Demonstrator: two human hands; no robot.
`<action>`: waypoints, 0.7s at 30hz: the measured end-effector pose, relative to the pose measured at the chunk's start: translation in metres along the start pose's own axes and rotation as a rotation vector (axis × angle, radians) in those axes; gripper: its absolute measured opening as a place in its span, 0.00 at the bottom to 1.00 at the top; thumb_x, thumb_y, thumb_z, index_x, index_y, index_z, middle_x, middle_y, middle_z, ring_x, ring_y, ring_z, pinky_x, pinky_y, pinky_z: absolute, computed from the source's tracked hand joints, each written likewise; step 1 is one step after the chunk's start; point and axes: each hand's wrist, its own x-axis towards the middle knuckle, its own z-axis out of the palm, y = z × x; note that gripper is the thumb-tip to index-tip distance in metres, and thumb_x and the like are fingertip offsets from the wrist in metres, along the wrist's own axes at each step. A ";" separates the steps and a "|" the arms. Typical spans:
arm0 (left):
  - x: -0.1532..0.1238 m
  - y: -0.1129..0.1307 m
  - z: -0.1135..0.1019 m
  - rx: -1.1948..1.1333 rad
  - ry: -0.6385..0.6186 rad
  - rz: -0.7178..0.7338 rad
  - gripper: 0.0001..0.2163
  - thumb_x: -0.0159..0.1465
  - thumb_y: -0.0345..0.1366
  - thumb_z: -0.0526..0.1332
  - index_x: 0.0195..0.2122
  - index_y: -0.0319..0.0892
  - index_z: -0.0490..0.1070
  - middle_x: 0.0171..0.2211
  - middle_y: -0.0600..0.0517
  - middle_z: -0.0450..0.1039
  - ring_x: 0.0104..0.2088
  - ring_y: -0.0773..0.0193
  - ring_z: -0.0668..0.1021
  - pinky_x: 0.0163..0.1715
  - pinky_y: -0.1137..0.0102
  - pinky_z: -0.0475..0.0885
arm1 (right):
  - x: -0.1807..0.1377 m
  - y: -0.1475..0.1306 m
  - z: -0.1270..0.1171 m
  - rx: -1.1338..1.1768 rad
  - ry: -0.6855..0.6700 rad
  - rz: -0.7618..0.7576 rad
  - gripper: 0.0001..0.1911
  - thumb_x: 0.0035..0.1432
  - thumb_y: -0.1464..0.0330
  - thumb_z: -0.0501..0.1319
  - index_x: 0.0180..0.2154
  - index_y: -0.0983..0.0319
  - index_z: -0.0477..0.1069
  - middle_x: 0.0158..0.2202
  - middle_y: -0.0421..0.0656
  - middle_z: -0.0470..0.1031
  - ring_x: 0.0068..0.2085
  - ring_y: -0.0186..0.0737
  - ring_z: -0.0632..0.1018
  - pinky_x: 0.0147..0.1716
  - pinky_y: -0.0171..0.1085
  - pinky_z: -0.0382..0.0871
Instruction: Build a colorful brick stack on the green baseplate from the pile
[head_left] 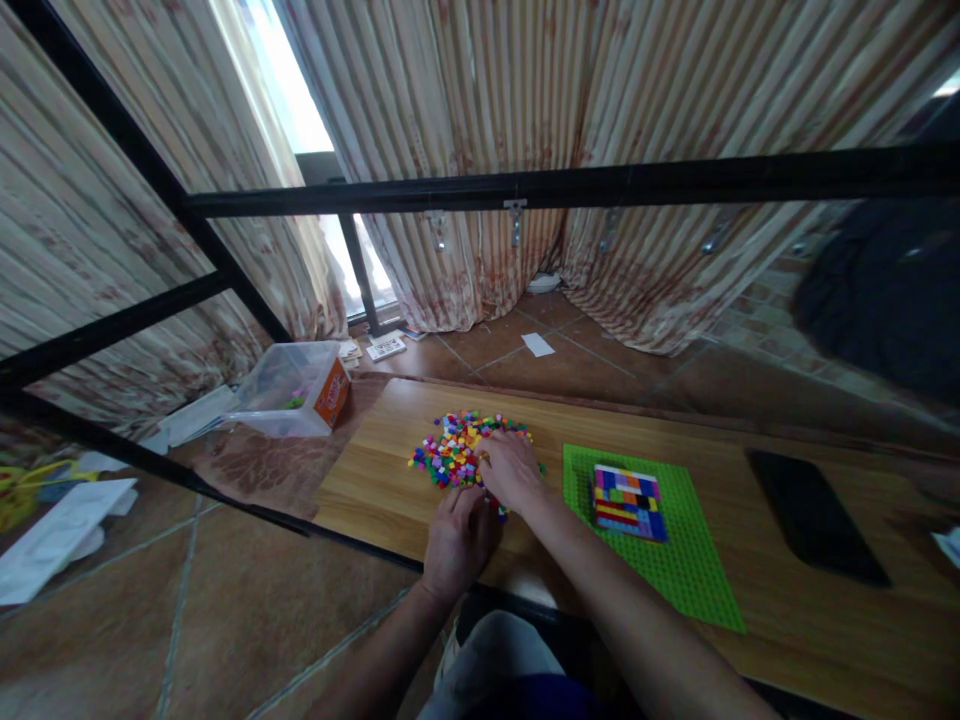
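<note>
A heap of small coloured bricks (452, 450) lies on the wooden table (375, 480). My right hand (511, 468) rests on the heap's right side, fingers curled down among the bricks; whether it holds one is hidden. My left hand (457, 538) lies just below the heap near the table's front edge, fingers bent toward the bricks. To the right sits a green baseplate (675, 570) with a block of multicoloured bricks (628, 502) built on its upper left part.
A black phone (814, 515) lies on the table at the right. A clear plastic box (289, 390) with an orange label stands on the floor at the left. Black metal frame bars (525, 188) cross in front of the curtains. Papers lie on the tiled floor.
</note>
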 end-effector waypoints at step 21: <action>-0.011 -0.006 -0.005 -0.026 -0.006 -0.017 0.11 0.69 0.34 0.52 0.49 0.43 0.68 0.43 0.45 0.76 0.45 0.60 0.79 0.46 0.63 0.76 | -0.075 -0.010 0.017 0.755 0.167 0.178 0.12 0.55 0.72 0.59 0.42 0.59 0.77 0.39 0.42 0.80 0.39 0.39 0.79 0.44 0.39 0.71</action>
